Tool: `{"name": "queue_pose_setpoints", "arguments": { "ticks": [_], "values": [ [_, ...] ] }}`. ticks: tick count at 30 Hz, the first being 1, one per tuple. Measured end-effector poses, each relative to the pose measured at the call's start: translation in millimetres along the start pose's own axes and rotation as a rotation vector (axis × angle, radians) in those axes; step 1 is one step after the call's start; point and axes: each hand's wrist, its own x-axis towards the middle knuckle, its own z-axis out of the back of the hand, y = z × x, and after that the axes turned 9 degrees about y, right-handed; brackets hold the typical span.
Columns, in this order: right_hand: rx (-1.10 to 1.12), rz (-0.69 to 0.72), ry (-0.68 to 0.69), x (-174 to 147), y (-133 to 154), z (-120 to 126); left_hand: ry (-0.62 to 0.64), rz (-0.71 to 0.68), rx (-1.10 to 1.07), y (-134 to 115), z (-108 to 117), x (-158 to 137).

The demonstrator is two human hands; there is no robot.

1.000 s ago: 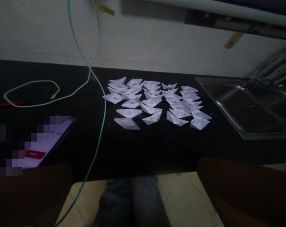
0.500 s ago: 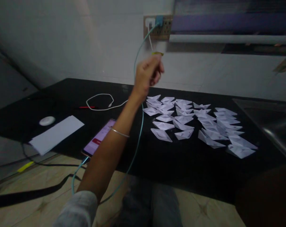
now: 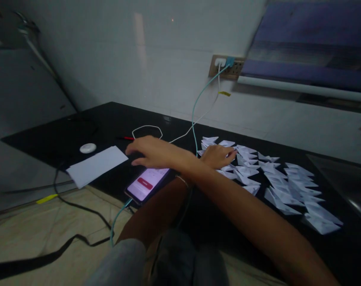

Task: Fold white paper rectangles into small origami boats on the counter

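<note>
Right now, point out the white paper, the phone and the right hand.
White paper (image 3: 97, 166): head view, middle of its upper face.
Phone (image 3: 147, 184): head view, lit screen.
Right hand (image 3: 152, 152): head view, back of the hand.

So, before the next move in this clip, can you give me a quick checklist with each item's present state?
1. Arms uncrossed: not ok. The right forearm crosses over the left forearm.
2. Right hand free: ok. Fingers apart, nothing seen in them, near the white sheets.
3. Left hand clear of the paper boats: cannot tell. It overlaps them in view; contact is unclear.
4. White sheets uncovered: ok. They lie on the counter with nothing on top.
5. Phone fully visible: not ok. The right hand hides its far end.
6. Teal cable plugged into the outlet: ok.
</note>
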Motion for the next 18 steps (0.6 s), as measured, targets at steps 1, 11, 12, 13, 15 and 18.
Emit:
{"name": "queue_pose_setpoints", "arguments": {
  "ticks": [1, 11, 12, 13, 15, 18],
  "values": [
    [-0.012, 0.017, 0.017, 22.2, -17.4, -18.0, -0.005, -0.021, 0.067, 2.9, 0.5, -1.5],
    [-0.192, 0.044, 0.108, 109.5, -85.3, -109.7, -0.123, 0.022, 0.154, 13.5, -6.2, -2.7],
    [-0.248, 0.042, 0.116, 107.5, -83.5, -110.7, -0.131, 0.035, 0.158, 13.9, -6.3, -2.4],
    [-0.304, 0.037, 0.117, 105.6, -81.3, -111.3, -0.136, 0.048, 0.163, 14.3, -6.3, -2.2],
    [-0.379, 0.039, 0.112, 103.3, -75.9, -110.7, -0.131, 0.065, 0.172, 14.9, -5.8, -2.1],
    [-0.360, 0.047, 0.091, 99.4, -62.3, -96.9, -0.098, 0.061, 0.179, 15.3, -2.5, -3.4]
  ]
}}
